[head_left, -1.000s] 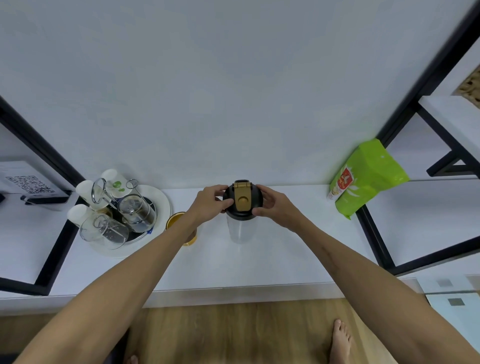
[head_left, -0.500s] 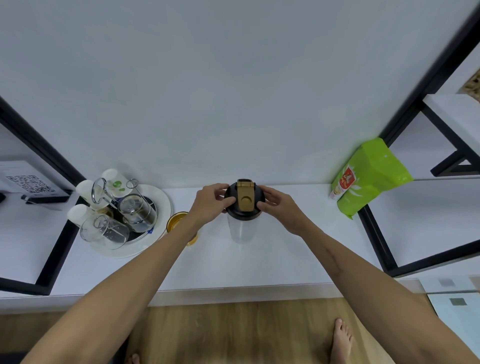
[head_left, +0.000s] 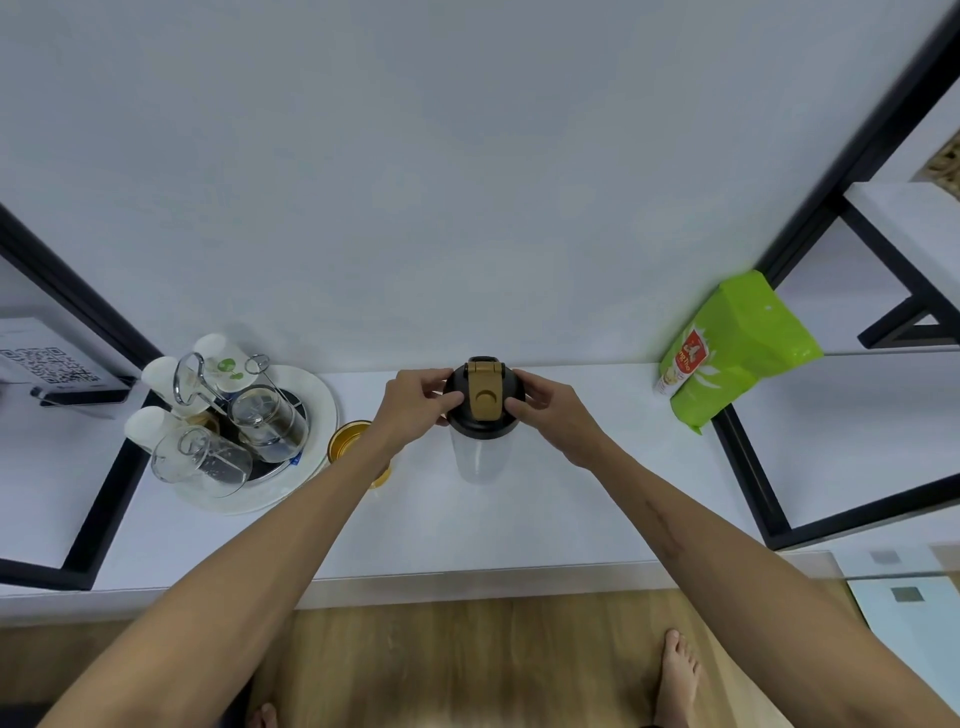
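We see the clear bottle (head_left: 480, 460) standing upright mid-worktop (head_left: 545, 525), near the wall (head_left: 467, 208). The left hand (head_left: 415, 410) and right hand (head_left: 553, 418) each have their grip clamped on its black lid (head_left: 483, 402), hiding the rim's sides. The left forearm (head_left: 322, 509) covers part of a yellow tin (head_left: 347, 442).

We've got both forearms reaching out and angling inward, left hand (head_left: 415, 402) and right hand (head_left: 553, 415) facing each other, fingers and thumbs curled in, pinching opposite sides of the lid (head_left: 479, 429).

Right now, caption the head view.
Left hand and right hand grip the black lid of a clear bottle on a white shelf.
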